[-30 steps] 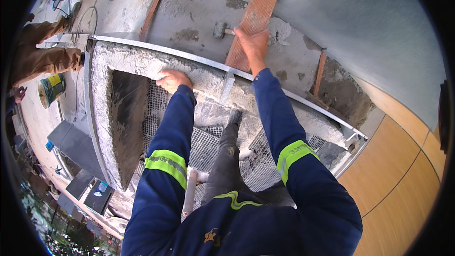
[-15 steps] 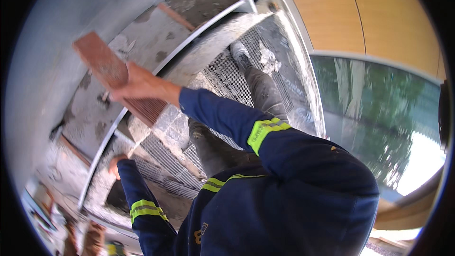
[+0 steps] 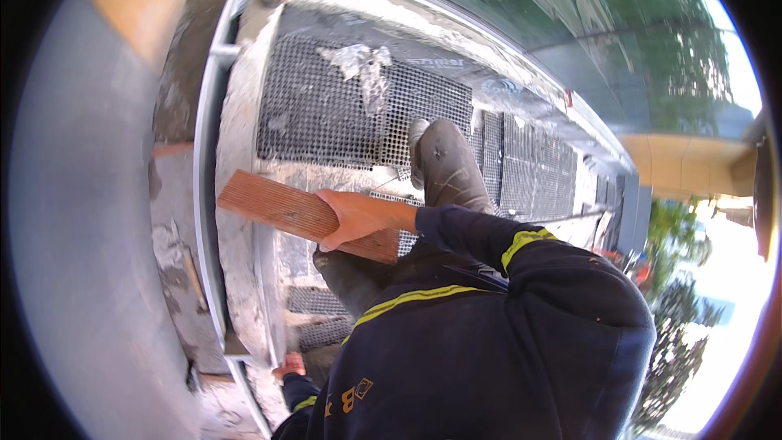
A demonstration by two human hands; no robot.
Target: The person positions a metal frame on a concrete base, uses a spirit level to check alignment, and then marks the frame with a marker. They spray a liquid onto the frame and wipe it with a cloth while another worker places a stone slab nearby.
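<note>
My right hand (image 3: 354,220) grips a reddish-brown grooved board (image 3: 257,200), held at a slant above my legs. Near the bottom edge of the view, my left hand (image 3: 291,367) is at the pale concrete ledge (image 3: 242,114); its fingers are small and blurred, so their grip cannot be made out. Beneath me, black plastic grid panels (image 3: 309,98) line the recess, with a crumpled pale scrap (image 3: 358,65) on them. A wooden-handled tool (image 3: 191,277) lies on the grey concrete strip outside the metal edge.
A metal profile (image 3: 210,220) runs along the recess's left side, beside a smooth grey wall (image 3: 90,220). Glazing (image 3: 603,49) borders the upper right. My booted foot (image 3: 417,151) stands among the grid panels, and more panels (image 3: 538,171) continue rightward toward planting.
My head has turned right along the recess. My right hand lifted the board from across the metal edge and brought it inward over my legs. My left hand stays near the ledge.
</note>
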